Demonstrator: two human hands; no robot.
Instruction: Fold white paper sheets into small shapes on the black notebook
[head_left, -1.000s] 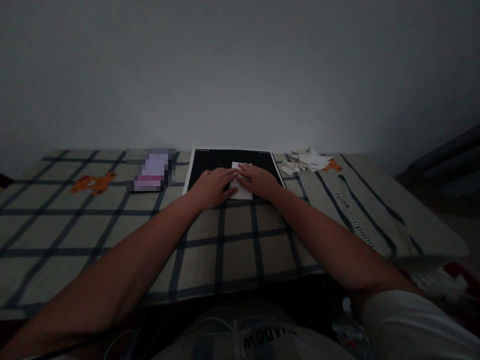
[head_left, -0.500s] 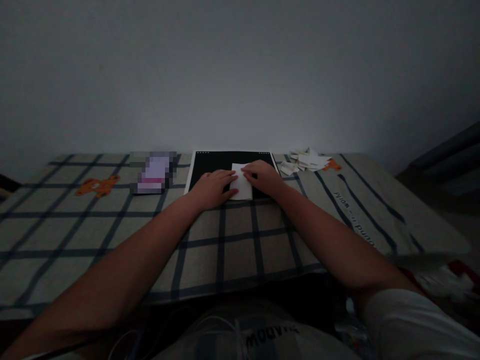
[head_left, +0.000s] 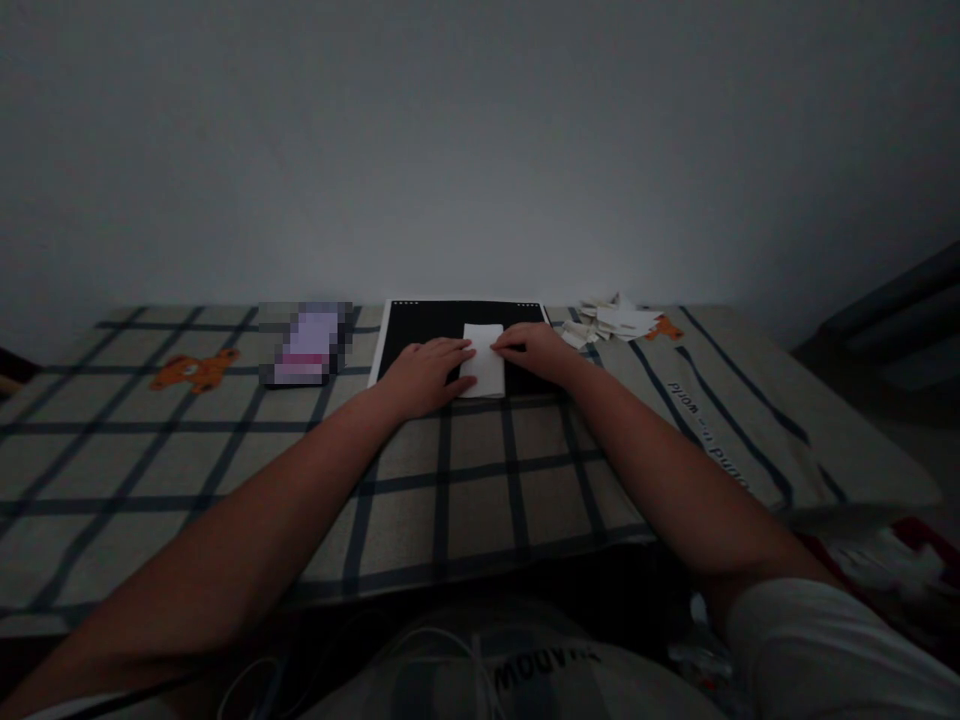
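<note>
— That checked cloth (head_left: 225,470) covers the whole bench, and the black mat (head_left: 420,325) lies at its far edge. Where's the paper?

— The folded white paper (head_left: 484,372) lies on the mat, between both hands. The left hand (head_left: 424,375) lies flat, fingers spread, pinning its left edge — gripping nothing. The right hand (head_left: 536,352) presses its fingertips down on the right edge, also not closed round it.

— I'd say keep the left still and press firmly along the fold.

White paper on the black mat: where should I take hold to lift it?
Take the white paper at its near edge, which overhangs the black mat toward you. It lies flat, with the left hand on its left edge and the right hand on its right.
</note>
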